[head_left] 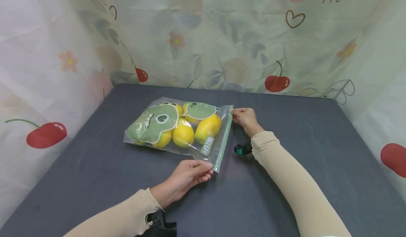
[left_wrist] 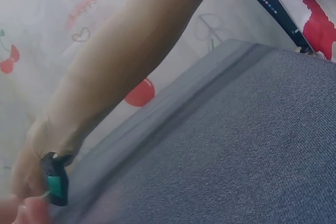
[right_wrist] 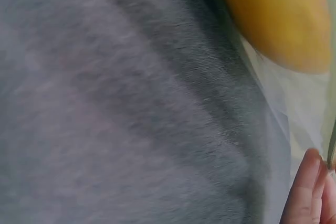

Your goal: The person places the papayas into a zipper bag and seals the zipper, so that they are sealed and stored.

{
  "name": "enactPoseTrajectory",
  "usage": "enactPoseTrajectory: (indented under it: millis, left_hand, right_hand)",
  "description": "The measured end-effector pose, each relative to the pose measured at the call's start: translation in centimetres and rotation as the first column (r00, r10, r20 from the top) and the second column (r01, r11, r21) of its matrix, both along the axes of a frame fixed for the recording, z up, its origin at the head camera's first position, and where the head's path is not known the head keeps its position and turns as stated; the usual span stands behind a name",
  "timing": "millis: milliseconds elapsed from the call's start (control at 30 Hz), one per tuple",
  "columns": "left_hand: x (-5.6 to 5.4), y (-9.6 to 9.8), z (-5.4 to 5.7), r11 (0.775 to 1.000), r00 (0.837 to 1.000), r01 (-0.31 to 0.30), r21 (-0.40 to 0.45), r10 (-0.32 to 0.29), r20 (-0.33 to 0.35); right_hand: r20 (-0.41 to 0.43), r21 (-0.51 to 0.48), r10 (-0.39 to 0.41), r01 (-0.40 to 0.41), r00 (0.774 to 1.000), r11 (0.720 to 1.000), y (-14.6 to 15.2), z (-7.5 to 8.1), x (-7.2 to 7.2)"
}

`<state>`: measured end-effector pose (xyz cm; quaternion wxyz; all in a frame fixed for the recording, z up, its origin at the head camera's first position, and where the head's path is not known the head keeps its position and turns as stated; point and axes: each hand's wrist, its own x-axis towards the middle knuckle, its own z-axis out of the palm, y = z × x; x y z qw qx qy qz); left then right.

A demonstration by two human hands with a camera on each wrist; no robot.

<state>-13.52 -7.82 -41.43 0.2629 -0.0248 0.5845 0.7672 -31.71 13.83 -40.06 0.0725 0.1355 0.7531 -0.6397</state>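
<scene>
A clear zip bag [head_left: 177,126] with a green dinosaur print lies on the dark table, and several yellow lemons [head_left: 183,135] fill it. Its green zip strip [head_left: 224,138] faces right. At the strip's near corner, my left hand [head_left: 187,178] pinches the bag between thumb and fingers. My right hand [head_left: 246,120] pinches the far end of the strip. In the right wrist view, fingers [right_wrist: 307,192] hold the bag's edge below a blurred lemon [right_wrist: 286,19]. Only the left hand's fingertips [left_wrist: 31,211] show in the left wrist view; the bag is hidden there.
Grey-black cloth covers the table [head_left: 317,152]. Printed curtains [head_left: 206,36] with cherries and flowers stand behind and at both sides. A black wrist camera mount [head_left: 242,149] sits by the right wrist, another black mount [head_left: 161,223] below the left wrist.
</scene>
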Motion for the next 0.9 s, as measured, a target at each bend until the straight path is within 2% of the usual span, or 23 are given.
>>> enactPoseTrajectory:
  millis: [67,100,167,233,300,367,533,633,700,733,800,900]
  left_hand:
    - [0.0,-0.3,0.2,0.994,0.994,0.11,0.002,-0.11,0.015]
    - [0.0,-0.4,0.3,0.985,0.985,0.173,0.0,-0.173,0.028]
    - [0.0,-0.6,0.6,0.956,0.955,0.293,-0.008,-0.293,0.041]
    - [0.0,-0.8,1.0,0.922,0.922,0.386,-0.023,-0.386,0.031]
    - [0.0,-1.0,1.5,0.899,0.9,0.435,-0.039,-0.436,0.004]
    - [-0.3,-1.2,2.2,0.897,0.897,0.437,-0.065,-0.44,-0.039]
    - [-1.8,-2.6,4.9,0.921,0.903,0.357,-0.155,-0.383,-0.194]
    - [-2.8,-4.0,6.8,0.942,0.905,0.263,-0.206,-0.315,-0.287]
    - [-3.2,-5.1,8.0,0.956,0.901,0.167,-0.242,-0.248,-0.356]
    - [-3.5,-5.6,8.7,0.959,0.896,0.11,-0.26,-0.208,-0.392]
    - [-3.9,-6.8,9.9,0.956,0.874,-0.015,-0.292,-0.129,-0.469]
    - [-4.6,-8.7,11.5,0.926,0.819,-0.201,-0.321,-0.021,-0.573]
  right_hand:
    - [0.008,-0.011,0.012,-0.012,1.0,1.0,0.2,-0.1,0.3]
    - [0.015,-0.013,0.019,-0.019,1.0,1.0,0.3,-0.1,0.5]
    - [0.022,-0.014,0.044,-0.044,0.999,0.999,0.4,-0.2,1.0]
    - [0.025,-0.018,0.071,-0.07,0.997,0.997,0.5,-0.3,1.6]
    - [0.024,-0.014,0.103,-0.103,0.994,0.995,0.5,-0.3,2.2]
    - [0.022,-0.02,0.13,-0.129,0.991,0.991,0.4,-0.4,2.7]
    - [0.026,-0.03,0.184,-0.183,0.983,0.983,0.3,-0.3,3.9]
    - [0.028,-0.038,0.23,-0.229,0.973,0.973,0.3,-0.1,4.7]
    - [0.031,-0.051,0.259,-0.257,0.966,0.965,0.2,0.0,5.3]
    - [0.033,-0.055,0.272,-0.27,0.962,0.961,0.2,0.0,5.6]
    - [0.035,-0.057,0.293,-0.291,0.955,0.955,0.2,0.1,6.2]
    - [0.03,-0.05,0.316,-0.314,0.948,0.948,0.1,0.1,6.9]
